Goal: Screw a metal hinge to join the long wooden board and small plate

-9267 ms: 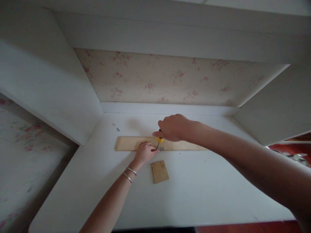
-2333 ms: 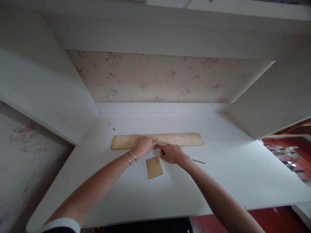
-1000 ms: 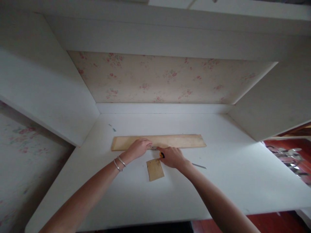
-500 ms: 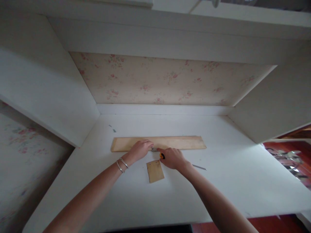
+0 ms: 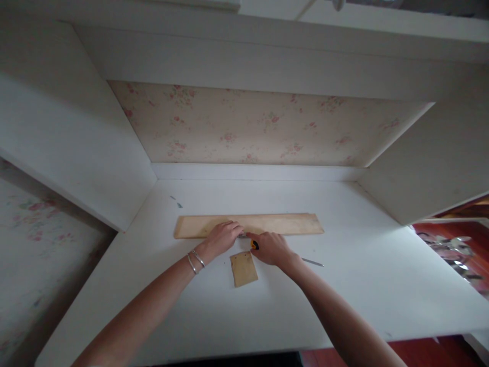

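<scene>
A long pale wooden board (image 5: 282, 223) lies flat across the white surface. At its near edge, my left hand (image 5: 225, 237) is closed, fingertips pinching a small silver metal piece (image 5: 242, 235), too small to identify. My right hand (image 5: 272, 248) is curled beside it, with the index finger reaching to that piece. Between its thumb and index finger shows the yellow and black handle end of what looks like a screwdriver (image 5: 314, 262); its thin metal shaft comes out beyond my right wrist. Just below the hands lies a small squarish wooden piece (image 5: 244, 270) with dark holes near its top edge.
Small grey bits (image 5: 179, 205) lie behind the board's left end. White side panels (image 5: 416, 153) and a low back ledge (image 5: 260, 172) enclose the white surface (image 5: 191, 316). Shiny objects (image 5: 454, 250) sit on a red floor at the right.
My left fingers have shifted slightly right, covering more of the small metal piece. My right hand, the board and the squarish piece stay nearly where they were.
</scene>
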The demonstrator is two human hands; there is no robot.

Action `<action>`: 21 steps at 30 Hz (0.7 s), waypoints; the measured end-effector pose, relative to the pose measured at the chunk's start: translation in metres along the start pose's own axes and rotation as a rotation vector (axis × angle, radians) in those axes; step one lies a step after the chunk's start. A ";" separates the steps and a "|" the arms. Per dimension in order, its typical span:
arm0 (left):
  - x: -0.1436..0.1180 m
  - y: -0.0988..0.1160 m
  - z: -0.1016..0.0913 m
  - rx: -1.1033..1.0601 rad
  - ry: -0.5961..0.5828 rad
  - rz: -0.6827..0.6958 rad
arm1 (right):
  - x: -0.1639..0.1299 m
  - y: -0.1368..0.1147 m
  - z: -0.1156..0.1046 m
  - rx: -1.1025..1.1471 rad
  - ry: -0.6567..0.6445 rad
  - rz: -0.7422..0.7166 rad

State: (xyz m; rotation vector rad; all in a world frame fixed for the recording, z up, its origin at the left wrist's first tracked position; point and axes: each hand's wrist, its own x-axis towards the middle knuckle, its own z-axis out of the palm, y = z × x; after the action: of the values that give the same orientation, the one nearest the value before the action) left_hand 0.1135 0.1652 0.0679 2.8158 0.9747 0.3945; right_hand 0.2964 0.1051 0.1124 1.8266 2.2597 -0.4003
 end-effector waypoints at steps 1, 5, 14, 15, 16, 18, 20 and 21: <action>0.000 -0.001 0.002 -0.012 0.011 -0.002 | 0.000 0.000 0.000 0.001 0.005 -0.003; 0.000 -0.006 0.008 -0.091 0.040 -0.007 | 0.000 0.002 0.001 0.010 0.019 -0.018; -0.007 -0.007 0.007 -0.262 0.113 -0.083 | 0.004 0.005 -0.004 0.006 -0.006 -0.010; -0.009 -0.007 0.008 -0.273 0.124 -0.088 | 0.004 0.005 -0.004 0.008 -0.004 -0.016; -0.010 -0.007 0.009 -0.282 0.132 -0.090 | 0.005 0.006 -0.004 0.011 -0.003 -0.022; -0.013 -0.007 0.011 -0.292 0.146 -0.090 | 0.006 0.007 -0.003 0.014 -0.005 -0.036; -0.014 -0.007 0.014 -0.298 0.169 -0.101 | 0.006 0.007 -0.003 0.010 -0.019 -0.042; -0.014 -0.006 0.015 -0.302 0.183 -0.109 | 0.007 0.007 -0.004 0.005 -0.025 -0.042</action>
State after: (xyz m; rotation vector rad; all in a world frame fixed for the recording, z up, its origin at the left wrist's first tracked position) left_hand 0.1034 0.1608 0.0493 2.4772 1.0013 0.7291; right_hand 0.3017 0.1136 0.1131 1.7690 2.2859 -0.4343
